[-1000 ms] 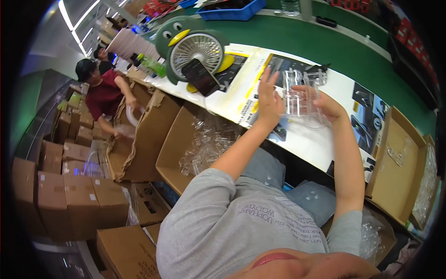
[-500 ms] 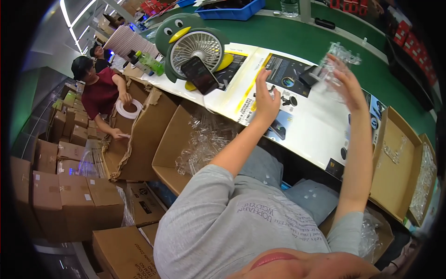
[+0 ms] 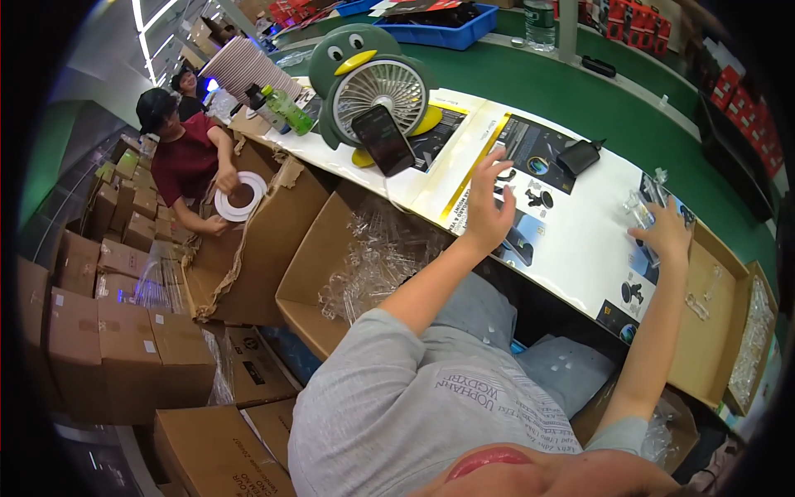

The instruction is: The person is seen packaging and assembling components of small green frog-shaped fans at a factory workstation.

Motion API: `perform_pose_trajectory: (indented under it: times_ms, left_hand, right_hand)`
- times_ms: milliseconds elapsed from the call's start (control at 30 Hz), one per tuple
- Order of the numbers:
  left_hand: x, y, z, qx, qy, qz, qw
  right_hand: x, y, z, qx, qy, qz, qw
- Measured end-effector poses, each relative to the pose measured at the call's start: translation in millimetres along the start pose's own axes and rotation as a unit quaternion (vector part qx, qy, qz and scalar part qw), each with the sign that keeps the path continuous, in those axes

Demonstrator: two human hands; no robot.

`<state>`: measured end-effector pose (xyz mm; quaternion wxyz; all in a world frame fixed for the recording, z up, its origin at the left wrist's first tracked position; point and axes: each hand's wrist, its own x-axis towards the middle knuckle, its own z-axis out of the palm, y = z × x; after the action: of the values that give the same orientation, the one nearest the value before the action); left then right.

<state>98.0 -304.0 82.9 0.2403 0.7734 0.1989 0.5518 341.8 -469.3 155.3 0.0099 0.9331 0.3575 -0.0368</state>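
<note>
My left hand (image 3: 490,207) hovers over the white printed sheet (image 3: 571,248) on the table, its fingers apart and nothing in them. At the sheet's right end, my right hand (image 3: 669,236) has its fingers around clear plastic parts (image 3: 639,211); their exact kind is hard to make out. A small black object (image 3: 580,157) lies on the sheet between and beyond the hands. Close to my right wrist sits a shallow cardboard tray (image 3: 675,364) with a few clear pieces (image 3: 698,305) inside.
Left of my lap stands an open carton (image 3: 302,282) of clear plastic parts (image 3: 373,261). A green penguin-shaped fan (image 3: 381,91) with a phone (image 3: 383,139) leaning on it stands farther back. Beyond are a blue bin (image 3: 447,35) and, at left, a co-worker (image 3: 190,157) holding a white ring.
My right hand has come down and to the right with the clear plastic parts, away from above the black object. My left hand stays raised and open, nearly in place.
</note>
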Motion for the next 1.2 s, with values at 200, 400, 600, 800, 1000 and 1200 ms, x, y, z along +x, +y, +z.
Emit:
perform_pose_trajectory:
  times_ms: [200, 400, 600, 800, 1000, 1200]
  left_hand:
    - [-46.3, -51.7, -103.6, 0.187, 0.082, 0.01, 0.979]
    - [-166.1, -145.1, -194.4, 0.391, 0.018, -0.272, 0.879]
    - [-305.0, -173.2, -221.5, 0.423, -0.333, -0.546, 0.642]
    - [-374.3, -200.3, -246.3, 0.14, -0.217, -0.691, 0.675]
    - [-380.0, -202.7, -252.6, 0.348, -0.27, -0.626, 0.643]
    - [-328.0, -177.4, -253.5, 0.424, -0.269, -0.616, 0.607]
  right_hand:
    - [7.4, -8.6, 26.2, -0.013, 0.023, -0.042, 0.999]
    - [-0.2, -4.6, 26.7, -0.021, 0.062, -0.07, 0.995]
    - [5.3, 2.1, 30.8, -0.006, 0.041, -0.064, 0.997]
    - [15.3, 6.2, 30.5, 0.021, 0.074, 0.071, 0.995]
    - [11.5, 23.2, 43.8, 0.016, 0.105, 0.014, 0.994]
    - [4.0, 26.0, 38.0, 0.008, 0.079, 0.064, 0.995]
